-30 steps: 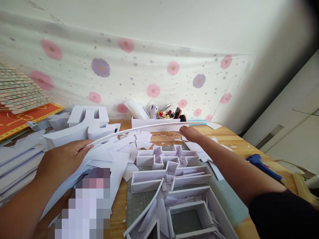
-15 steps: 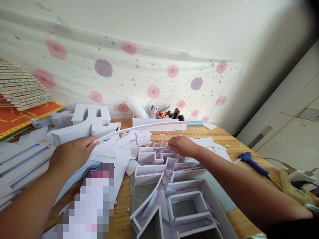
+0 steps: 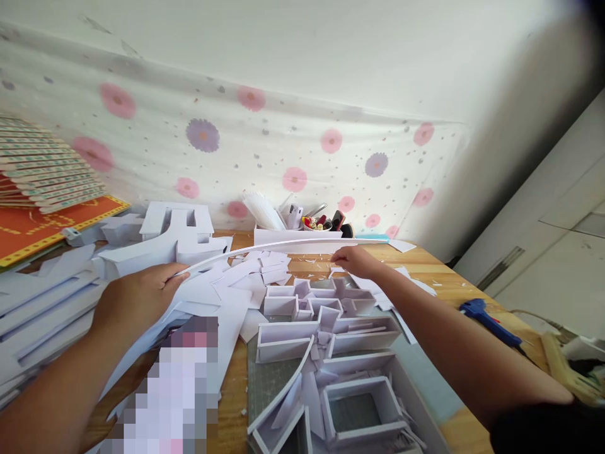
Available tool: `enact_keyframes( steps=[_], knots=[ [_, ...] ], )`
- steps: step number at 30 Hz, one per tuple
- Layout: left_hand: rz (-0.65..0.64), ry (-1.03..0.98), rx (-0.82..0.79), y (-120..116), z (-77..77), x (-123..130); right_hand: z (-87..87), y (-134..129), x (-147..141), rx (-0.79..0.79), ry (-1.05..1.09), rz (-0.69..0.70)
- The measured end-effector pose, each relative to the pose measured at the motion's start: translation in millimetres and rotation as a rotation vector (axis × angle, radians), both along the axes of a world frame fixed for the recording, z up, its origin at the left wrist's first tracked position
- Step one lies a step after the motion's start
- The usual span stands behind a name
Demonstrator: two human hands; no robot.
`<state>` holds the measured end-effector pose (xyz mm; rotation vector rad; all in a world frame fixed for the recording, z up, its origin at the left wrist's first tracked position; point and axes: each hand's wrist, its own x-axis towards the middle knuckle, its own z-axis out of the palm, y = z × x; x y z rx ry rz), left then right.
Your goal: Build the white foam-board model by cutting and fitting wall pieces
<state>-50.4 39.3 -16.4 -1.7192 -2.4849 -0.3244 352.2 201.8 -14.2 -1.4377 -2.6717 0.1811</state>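
Observation:
My left hand (image 3: 144,293) pinches the near end of a long, thin white foam board strip (image 3: 278,244). The strip arches across the table, and its far end reaches the light blue object at the back. My right hand (image 3: 357,260) is closed, fingertips down, just beyond the white foam board model (image 3: 295,343). Whatever its fingers hold is hidden; a small white scrap (image 3: 337,270) shows right below them. Straight and curved walls make up the model, which stands on a dark green cutting mat (image 3: 269,372).
White board offcuts (image 3: 265,268) lie in the middle, and more board pieces (image 3: 47,302) are piled at left beside a white model building (image 3: 165,236). A blue glue gun (image 3: 489,321) rests at right. At the back stands a white box (image 3: 297,238) of tools.
My right hand has moved from above the model's far end to the table just beyond it, a little to the right. My left hand keeps hold of the strip.

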Motion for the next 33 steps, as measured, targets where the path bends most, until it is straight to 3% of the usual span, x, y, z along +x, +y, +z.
enact_keyframes(
  steps=[5,11,19,23,29,33],
  knots=[
    [0.016,0.013,0.019,2.5,-5.6,-7.2,-16.8,57.2,8.6,-0.060,-0.165,-0.056],
    [0.018,0.003,0.043,4.5,-11.8,-13.6,-41.4,84.4,3.9,-0.163,-0.295,-0.031],
    [-0.003,0.013,0.046,4.5,-12.0,-14.1,-42.8,86.5,4.8,-0.105,-0.239,-0.080],
    [-0.002,0.001,0.041,4.7,-12.4,-13.6,-42.5,76.6,5.7,-0.120,-0.184,-0.038],
    [-0.001,-0.026,0.016,4.2,-10.4,-11.4,-53.2,65.6,-2.6,-0.142,-0.241,-0.018],
    [0.002,-0.020,-0.023,4.7,-8.4,-10.0,-49.6,64.4,-3.8,-0.117,-0.289,-0.029]
  ],
)
